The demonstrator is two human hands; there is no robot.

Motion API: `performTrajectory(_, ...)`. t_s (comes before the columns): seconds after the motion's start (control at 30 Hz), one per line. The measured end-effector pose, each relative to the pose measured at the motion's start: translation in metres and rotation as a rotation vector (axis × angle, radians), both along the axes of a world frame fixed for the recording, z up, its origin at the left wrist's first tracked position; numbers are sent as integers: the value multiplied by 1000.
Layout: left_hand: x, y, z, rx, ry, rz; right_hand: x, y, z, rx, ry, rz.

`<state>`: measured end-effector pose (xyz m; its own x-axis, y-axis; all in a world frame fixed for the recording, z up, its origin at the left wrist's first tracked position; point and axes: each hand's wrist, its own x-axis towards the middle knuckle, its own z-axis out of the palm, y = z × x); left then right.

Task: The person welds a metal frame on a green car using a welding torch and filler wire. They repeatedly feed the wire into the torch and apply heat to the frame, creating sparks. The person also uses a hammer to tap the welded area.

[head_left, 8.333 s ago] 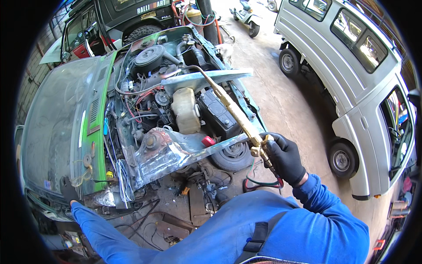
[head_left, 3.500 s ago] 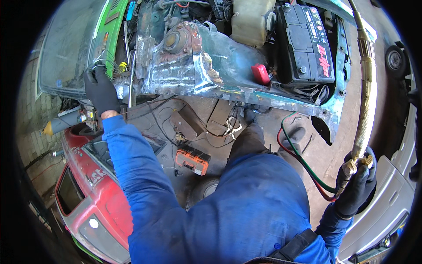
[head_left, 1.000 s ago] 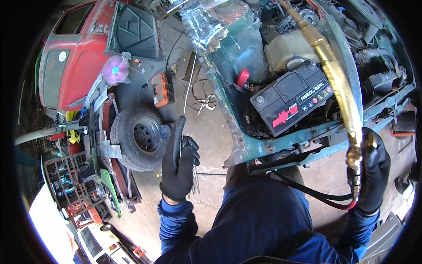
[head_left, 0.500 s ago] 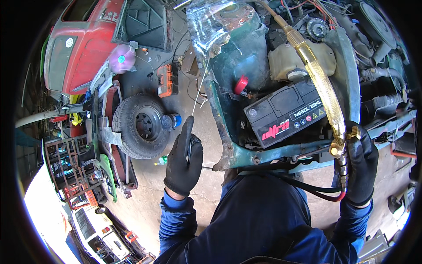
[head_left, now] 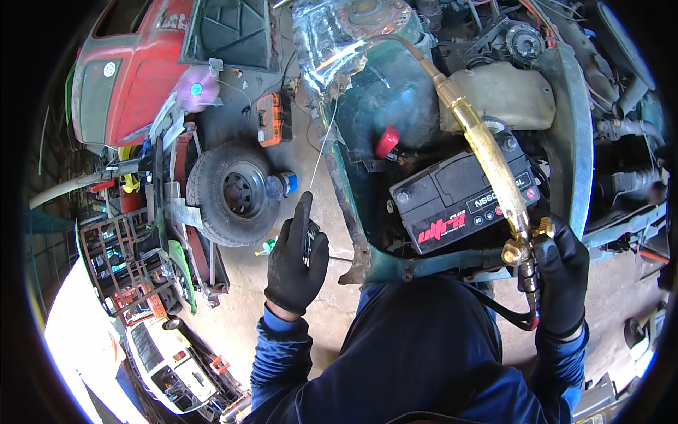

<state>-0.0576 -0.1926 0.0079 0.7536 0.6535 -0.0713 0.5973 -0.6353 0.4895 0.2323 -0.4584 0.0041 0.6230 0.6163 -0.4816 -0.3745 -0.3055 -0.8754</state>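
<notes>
My right hand, in a black glove, is closed on the rear end of a brass welding torch, by its valve knobs. From there the torch slants up and left to a thin bent neck, its tip by a bright glare on the bare, scorched metal of the teal car body panel. My left hand, also gloved, grips a thin filler rod, index finger stretched along it. The rod's far end reaches up near the shiny patch. Something metallic in the left palm is partly hidden.
Below the torch sits a black car battery, with a red cap beside it and a whitish plastic tank behind. At left are a spare wheel, an orange toolbox, a purple fan and a red vehicle body. Hoses trail from the torch.
My right hand and the torch have shifted left, and the torch tip now shows beside the bright patch. My left hand stays almost in place with the rod. The view has shifted slightly.
</notes>
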Motion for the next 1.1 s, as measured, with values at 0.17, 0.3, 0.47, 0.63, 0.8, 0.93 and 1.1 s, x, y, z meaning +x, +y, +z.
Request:
performTrajectory(0.17, 3, 0, 0, 16, 11, 12, 0, 8, -8, -16, -4, 54)
performTrajectory(0.3, 6, 1, -1, -21, 40, 32, 6, 12, -6, 17, 94, 98)
performTrajectory(0.47, 9, 4, -4, 7, 46, 24, 10, 19, -6, 90, 202, 113)
performTrajectory(0.63, 12, 6, -6, 16, 44, 11, 6, 25, -13, 141, 229, 112)
performTrajectory(0.8, 15, 12, -3, 48, 61, -3, 5, 30, -13, 180, 253, 136)
performTrajectory(0.93, 9, 17, -8, 51, 62, -14, 5, 34, -12, 118, 216, 151)
performTrajectory(1.1, -9, 19, -13, 98, -54, -96, -1, 32, -24, 161, -14, 149)
